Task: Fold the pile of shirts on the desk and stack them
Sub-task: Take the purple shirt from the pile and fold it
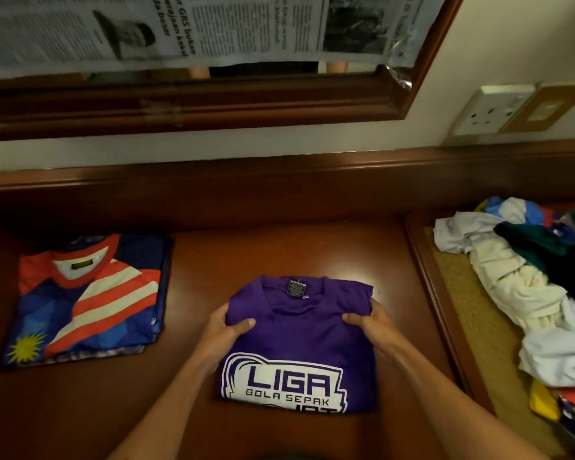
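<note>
A folded purple shirt (299, 340) with a white "LIGA BOLA SEPAK" print lies in the middle of the brown desk (196, 267). My left hand (228, 327) grips its left edge, thumb on top and fingers tucked under. My right hand (367, 322) grips the right edge the same way. A stack of folded shirts (87, 300) lies on the desk's left side, a red, white and blue striped one with a yellow star on top. At the right, a crumpled pile of unfolded shirts (528, 280) in white, cream, green and blue sprawls over a lower surface.
A raised wooden ledge (279, 180) runs along the back of the desk below a mirror frame covered with newspaper (180, 28). A wall socket (492, 109) sits at the upper right. A wooden rim (435, 293) separates the desk from the right-hand surface.
</note>
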Available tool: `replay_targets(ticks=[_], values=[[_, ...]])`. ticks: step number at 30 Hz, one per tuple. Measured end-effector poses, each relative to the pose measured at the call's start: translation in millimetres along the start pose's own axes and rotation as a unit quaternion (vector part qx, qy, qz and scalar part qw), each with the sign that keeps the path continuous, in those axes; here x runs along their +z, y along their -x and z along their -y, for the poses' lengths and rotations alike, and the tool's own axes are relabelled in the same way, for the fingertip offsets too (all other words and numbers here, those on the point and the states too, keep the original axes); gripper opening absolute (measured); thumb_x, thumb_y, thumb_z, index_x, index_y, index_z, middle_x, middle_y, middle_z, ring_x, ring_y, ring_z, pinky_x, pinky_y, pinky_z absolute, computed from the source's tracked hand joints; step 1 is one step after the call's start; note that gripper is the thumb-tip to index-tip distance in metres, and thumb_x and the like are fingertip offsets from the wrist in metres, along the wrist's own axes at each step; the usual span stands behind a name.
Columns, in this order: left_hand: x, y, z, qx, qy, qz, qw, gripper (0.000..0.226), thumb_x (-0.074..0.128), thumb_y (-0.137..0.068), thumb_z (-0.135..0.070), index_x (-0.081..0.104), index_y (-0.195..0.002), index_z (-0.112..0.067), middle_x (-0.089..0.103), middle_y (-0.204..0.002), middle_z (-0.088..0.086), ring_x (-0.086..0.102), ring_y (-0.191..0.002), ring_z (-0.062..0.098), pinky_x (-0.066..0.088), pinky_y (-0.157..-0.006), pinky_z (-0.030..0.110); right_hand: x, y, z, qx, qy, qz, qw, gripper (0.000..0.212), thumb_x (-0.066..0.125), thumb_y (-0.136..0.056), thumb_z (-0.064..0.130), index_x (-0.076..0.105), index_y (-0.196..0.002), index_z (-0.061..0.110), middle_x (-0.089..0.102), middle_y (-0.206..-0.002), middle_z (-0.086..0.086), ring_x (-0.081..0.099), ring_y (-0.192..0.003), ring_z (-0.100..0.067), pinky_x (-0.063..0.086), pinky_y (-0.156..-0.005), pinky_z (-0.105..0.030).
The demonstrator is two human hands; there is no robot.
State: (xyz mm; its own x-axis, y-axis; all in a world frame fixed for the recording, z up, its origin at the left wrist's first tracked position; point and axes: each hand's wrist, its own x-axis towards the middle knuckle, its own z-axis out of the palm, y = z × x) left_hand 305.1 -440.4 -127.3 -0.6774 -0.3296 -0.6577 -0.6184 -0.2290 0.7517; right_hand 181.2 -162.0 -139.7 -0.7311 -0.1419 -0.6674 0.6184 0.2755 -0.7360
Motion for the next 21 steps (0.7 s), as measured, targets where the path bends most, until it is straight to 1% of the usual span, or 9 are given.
replay_targets(ticks=[2,5,8,10,12,14,16,19,21], values=[[-1,4,7,0.011,0.023,-0.005,1.0,0.039,0.073,-0.082,-0.003,0.059,-0.115,-0.02,0.072,-0.103,0.007,0.073,-0.086,0.024,0.059,-0.066,0.037,-5,-1,-7,-0.021,0.007,0.003,1.0,0.046,0.075,-0.08,0.001,0.057,-0.118,0.02,0.067,-0.112,-0.003,0.067,-0.099,-0.022,0.058,-0.082,-0.036],[-6,1,12,-0.023,0.022,0.014,0.999,0.054,0.073,-0.079,0.001,0.054,-0.126,-0.018,0.07,-0.109,0.009,0.072,-0.091,0.026,0.059,-0.071,0.04,-11,-2,-6,-0.048,0.021,-0.006,0.999,0.053,0.072,-0.084,0.004,0.047,-0.125,0.027,0.062,-0.115,-0.001,0.063,-0.099,-0.018,0.056,-0.074,-0.029],[-12,-17,0,-0.045,0.051,0.057,0.996,0.054,0.079,-0.073,-0.02,0.057,-0.123,-0.023,0.071,-0.113,0.008,0.069,-0.1,0.029,0.056,-0.086,0.046,-10,-10,8,-0.051,0.037,-0.02,0.998,0.053,0.073,-0.086,0.015,0.042,-0.126,0.032,0.059,-0.102,0.007,0.063,-0.094,-0.016,0.056,-0.073,-0.03],[-12,-35,-8,-0.027,-0.01,0.039,0.999,0.055,0.082,-0.071,-0.033,0.059,-0.12,-0.023,0.069,-0.116,0.007,0.068,-0.103,0.028,0.055,-0.091,0.046,-9,-20,15,-0.056,0.089,-0.052,0.993,0.057,0.072,-0.087,0.017,0.04,-0.132,0.031,0.058,-0.103,0.007,0.063,-0.095,-0.017,0.058,-0.081,-0.038],[-11,-53,-13,0.013,-0.084,-0.012,0.996,0.042,0.08,-0.077,-0.021,0.06,-0.113,-0.017,0.067,-0.118,0.012,0.066,-0.105,0.029,0.055,-0.089,0.041,-8,-29,17,-0.069,0.184,-0.075,0.978,0.062,0.071,-0.087,0.015,0.039,-0.137,0.031,0.061,-0.113,-0.002,0.065,-0.097,-0.02,0.058,-0.087,-0.044],[-8,-68,-15,0.056,-0.141,-0.039,0.988,0.046,0.075,-0.082,-0.008,0.056,-0.123,-0.013,0.062,-0.125,0.011,0.06,-0.114,0.029,0.051,-0.095,0.041,-8,-36,20,-0.098,0.339,-0.091,0.931,0.052,0.069,-0.088,0.016,0.047,-0.134,0.028,0.057,-0.121,-0.007,0.063,-0.101,-0.022,0.056,-0.09,-0.041],[-6,-69,-20,0.089,-0.205,-0.057,0.973,0.053,0.073,-0.085,-0.011,0.052,-0.134,-0.015,0.057,-0.129,0.004,0.054,-0.119,0.023,0.047,-0.101,0.041,-7,-37,25,-0.135,0.44,-0.107,0.881,0.03,0.068,-0.088,0.02,0.061,-0.117,0.024,0.052,-0.122,-0.008,0.059,-0.101,-0.024,0.052,-0.089,-0.037],[-6,-64,-25,0.135,-0.323,-0.116,0.93,0.019,0.069,-0.089,-0.019,0.066,-0.108,-0.018,0.064,-0.106,0.001,0.059,-0.102,0.021,0.045,-0.079,0.028,-7,-34,27,-0.167,0.457,-0.153,0.86,0.011,0.065,-0.09,0.023,0.067,-0.101,0.021,0.052,-0.119,-0.006,0.057,-0.098,-0.021,0.051,-0.085,-0.032],[-7,-63,-28,0.178,-0.308,-0.128,0.926,0.006,0.067,-0.09,-0.02,0.065,-0.096,-0.021,0.063,-0.101,0.001,0.06,-0.095,0.02,0.044,-0.075,0.028,-9,-30,26,-0.177,0.424,-0.186,0.869,0.01,0.062,-0.092,0.021,0.066,-0.101,0.018,0.054,-0.116,-0.005,0.055,-0.09,-0.014,0.048,-0.076,-0.025]])
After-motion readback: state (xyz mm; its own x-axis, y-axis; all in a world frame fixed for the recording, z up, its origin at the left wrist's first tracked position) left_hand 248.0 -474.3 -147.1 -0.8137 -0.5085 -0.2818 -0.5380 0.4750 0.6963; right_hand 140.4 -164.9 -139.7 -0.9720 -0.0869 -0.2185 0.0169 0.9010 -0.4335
